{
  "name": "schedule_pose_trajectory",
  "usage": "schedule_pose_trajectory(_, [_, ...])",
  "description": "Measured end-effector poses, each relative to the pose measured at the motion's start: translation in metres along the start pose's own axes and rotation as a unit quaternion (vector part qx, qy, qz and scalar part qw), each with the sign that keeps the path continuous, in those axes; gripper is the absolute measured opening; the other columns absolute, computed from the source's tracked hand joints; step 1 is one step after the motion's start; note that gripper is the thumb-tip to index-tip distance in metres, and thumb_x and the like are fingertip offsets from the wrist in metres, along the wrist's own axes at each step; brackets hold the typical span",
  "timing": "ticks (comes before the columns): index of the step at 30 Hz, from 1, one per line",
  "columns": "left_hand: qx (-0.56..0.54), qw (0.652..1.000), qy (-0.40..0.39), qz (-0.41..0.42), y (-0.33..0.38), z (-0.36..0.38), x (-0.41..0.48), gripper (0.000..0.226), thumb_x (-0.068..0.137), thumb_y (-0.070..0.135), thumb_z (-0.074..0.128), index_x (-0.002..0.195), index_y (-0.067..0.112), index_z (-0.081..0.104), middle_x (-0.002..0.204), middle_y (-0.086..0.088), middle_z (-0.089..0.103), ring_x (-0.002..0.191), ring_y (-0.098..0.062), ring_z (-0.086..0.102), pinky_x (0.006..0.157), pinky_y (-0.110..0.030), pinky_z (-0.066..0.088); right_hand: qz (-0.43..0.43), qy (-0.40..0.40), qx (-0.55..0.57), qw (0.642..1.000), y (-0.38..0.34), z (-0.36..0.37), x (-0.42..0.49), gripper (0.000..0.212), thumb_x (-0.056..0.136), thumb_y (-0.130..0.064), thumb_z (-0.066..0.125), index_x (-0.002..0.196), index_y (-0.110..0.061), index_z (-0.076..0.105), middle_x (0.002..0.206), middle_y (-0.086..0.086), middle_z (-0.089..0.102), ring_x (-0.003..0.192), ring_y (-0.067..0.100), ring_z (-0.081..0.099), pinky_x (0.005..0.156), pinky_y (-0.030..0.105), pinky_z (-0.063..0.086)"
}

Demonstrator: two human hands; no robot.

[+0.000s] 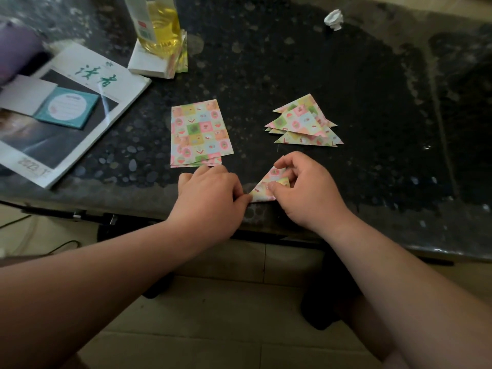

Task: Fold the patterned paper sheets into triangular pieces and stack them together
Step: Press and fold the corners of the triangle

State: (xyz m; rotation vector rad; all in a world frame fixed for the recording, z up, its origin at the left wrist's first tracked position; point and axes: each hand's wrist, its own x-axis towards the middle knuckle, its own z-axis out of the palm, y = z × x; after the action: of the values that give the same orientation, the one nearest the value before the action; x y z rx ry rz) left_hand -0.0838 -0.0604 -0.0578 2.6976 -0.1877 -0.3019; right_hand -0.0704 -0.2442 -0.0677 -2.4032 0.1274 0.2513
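A stack of flat patterned paper sheets (200, 133) lies on the dark speckled table (306, 75), left of centre. To its right sits a loose pile of folded triangular pieces (304, 121). Near the table's front edge a small patterned paper (269, 185) is partly folded into a triangle. My left hand (210, 193) pinches its left corner with thumb and fingers. My right hand (306, 187) grips its right side, thumb pressing on top and forefinger curled over its upper tip.
A magazine (80, 107) with a teal notepad (68, 107) and a white card lies at the left. A bottle of yellow liquid (159, 25) stands on a white pad behind the sheets. A crumpled white paper (334, 20) lies at the back right.
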Motion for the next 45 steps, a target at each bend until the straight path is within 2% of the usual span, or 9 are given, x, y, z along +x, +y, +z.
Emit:
schedule_pose_trajectory(4, [0.036, 0.996, 0.029, 0.080, -0.002, 0.001, -0.007, 0.011, 0.097, 0.040, 0.060, 0.103, 0.032, 0.064, 0.105, 0.011, 0.057, 0.103, -0.017, 0.051, 0.091, -0.039, 0.036, 0.000, 0.007, -0.003, 1.000, 0.001, 0.001, 0.001, 0.028, 0.090, -0.025, 0.076, 0.111, -0.034, 0.060, 0.087, -0.013, 0.063, 0.078, 0.006, 0.059, 0.064, 0.019, 0.042])
schedule_pose_trajectory(7, [0.122, 0.976, 0.010, 0.183, 0.001, 0.006, -0.018, 0.039, 0.087, 0.041, 0.063, 0.119, 0.018, 0.068, 0.119, -0.001, 0.060, 0.107, -0.026, 0.055, 0.087, -0.043, 0.047, -0.002, 0.013, 0.008, 1.000, 0.002, 0.004, 0.002, 0.026, 0.089, -0.023, 0.075, 0.110, -0.032, 0.063, 0.087, -0.012, 0.063, 0.078, 0.006, 0.058, 0.065, 0.020, 0.042])
schedule_pose_trajectory(10, [0.172, 0.962, -0.045, 0.207, 0.007, 0.017, -0.037, 0.082, 0.083, 0.057, 0.060, 0.143, 0.001, 0.055, 0.145, -0.016, 0.055, 0.129, -0.033, 0.053, 0.104, -0.046, 0.049, 0.002, 0.018, 0.017, 1.000, 0.001, 0.006, 0.003, 0.024, 0.090, -0.024, 0.074, 0.111, -0.031, 0.064, 0.091, -0.014, 0.063, 0.084, 0.007, 0.061, 0.073, 0.023, 0.049])
schedule_pose_trajectory(14, [0.222, 0.946, -0.113, 0.206, 0.013, 0.023, -0.049, 0.098, 0.097, 0.066, 0.041, 0.154, -0.005, 0.004, 0.167, -0.026, 0.007, 0.157, -0.037, 0.008, 0.127, -0.050, 0.013, 0.004, 0.026, 0.018, 1.000, 0.001, 0.008, 0.003, 0.020, 0.092, -0.026, 0.073, 0.109, -0.033, 0.063, 0.095, -0.016, 0.062, 0.090, 0.007, 0.062, 0.078, 0.025, 0.053])
schedule_pose_trajectory(17, [0.221, 0.946, -0.111, 0.208, 0.015, 0.025, -0.052, 0.098, 0.100, 0.069, 0.027, 0.152, 0.001, -0.021, 0.165, -0.020, -0.025, 0.155, -0.032, -0.022, 0.127, -0.050, -0.005, 0.007, 0.029, 0.029, 0.999, 0.002, 0.008, 0.003, 0.020, 0.092, -0.027, 0.074, 0.107, -0.033, 0.063, 0.096, -0.016, 0.064, 0.090, 0.006, 0.063, 0.078, 0.024, 0.053])
schedule_pose_trajectory(27, [0.239, 0.945, -0.132, 0.180, 0.019, 0.028, -0.053, 0.101, 0.100, 0.070, 0.025, 0.154, 0.001, -0.025, 0.164, -0.018, -0.030, 0.153, -0.031, -0.026, 0.125, -0.053, -0.011, 0.005, 0.036, 0.030, 0.999, 0.002, 0.008, 0.003, 0.021, 0.092, -0.028, 0.075, 0.108, -0.033, 0.062, 0.097, -0.016, 0.065, 0.087, 0.004, 0.063, 0.069, 0.015, 0.046])
schedule_pose_trajectory(35, [0.230, 0.953, -0.111, 0.166, 0.019, 0.029, -0.047, 0.101, 0.098, 0.072, 0.026, 0.158, 0.005, -0.019, 0.168, -0.014, -0.023, 0.157, -0.027, -0.013, 0.124, -0.055, 0.001, 0.014, 0.026, 0.021, 0.999, -0.002, 0.003, 0.000, 0.025, 0.092, -0.030, 0.076, 0.109, -0.034, 0.059, 0.092, -0.017, 0.062, 0.085, 0.003, 0.062, 0.066, 0.011, 0.045])
schedule_pose_trajectory(40, [0.230, 0.953, -0.091, 0.172, 0.017, 0.032, -0.047, 0.102, 0.097, 0.074, 0.024, 0.159, 0.004, -0.017, 0.169, -0.015, -0.019, 0.157, -0.027, -0.005, 0.122, -0.055, 0.007, 0.050, 0.023, -0.115, 0.992, 0.002, -0.018, 0.003, 0.053, 0.075, -0.055, 0.084, 0.112, -0.032, 0.054, 0.095, -0.011, 0.058, 0.084, 0.009, 0.058, 0.068, 0.027, 0.045])
schedule_pose_trajectory(45, [0.242, 0.950, -0.095, 0.174, 0.020, 0.032, -0.046, 0.102, 0.097, 0.075, 0.026, 0.159, 0.007, -0.018, 0.168, -0.016, -0.021, 0.156, -0.029, -0.004, 0.121, -0.055, 0.008, 0.099, -0.001, -0.167, 0.981, 0.000, -0.029, -0.002, 0.051, 0.069, -0.070, 0.081, 0.085, -0.027, 0.058, 0.081, -0.007, 0.063, 0.075, 0.013, 0.059, 0.067, 0.040, 0.055])
